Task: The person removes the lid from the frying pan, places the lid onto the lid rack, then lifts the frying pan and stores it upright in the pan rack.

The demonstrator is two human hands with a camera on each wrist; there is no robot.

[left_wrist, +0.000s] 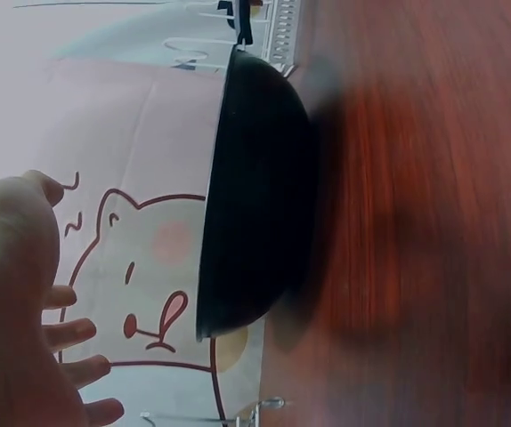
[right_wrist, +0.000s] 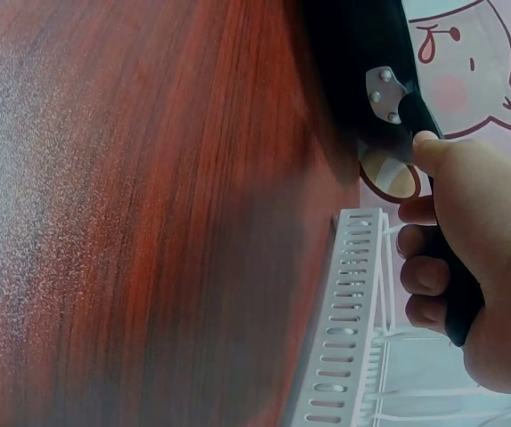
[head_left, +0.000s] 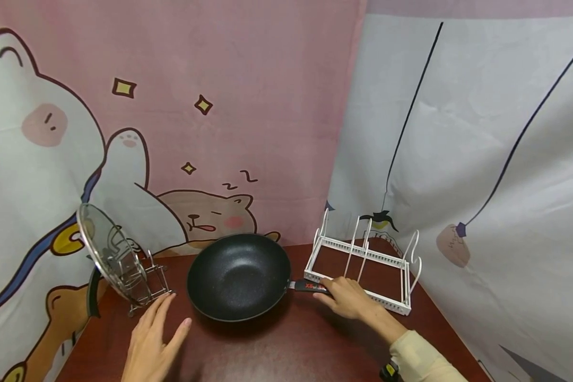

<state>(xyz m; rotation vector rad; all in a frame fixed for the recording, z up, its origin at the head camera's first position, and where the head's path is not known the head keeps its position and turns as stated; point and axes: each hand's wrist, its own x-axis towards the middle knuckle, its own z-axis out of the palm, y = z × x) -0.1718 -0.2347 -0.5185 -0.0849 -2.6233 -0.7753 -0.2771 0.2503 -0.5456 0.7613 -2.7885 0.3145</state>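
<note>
A black frying pan (head_left: 239,276) sits at the middle of the scene, its open side facing up and its handle pointing right. My right hand (head_left: 348,298) grips the black handle (right_wrist: 463,298), with the fingers wrapped round it and the thumb lying along it toward the pan. My left hand (head_left: 150,339) is held to the left of the pan, fingers extended and thumb spread, holding nothing. In the left wrist view the pan (left_wrist: 260,196) appears from the side, apart from the left fingers.
At the back left a glass lid (head_left: 110,254) leans in a metal wire rack (head_left: 159,281). A white slotted rack (head_left: 387,302) with upright wire loops stands at the right, just behind the right hand. Printed curtains (head_left: 277,106) hang behind the reddish-brown table (head_left: 267,355).
</note>
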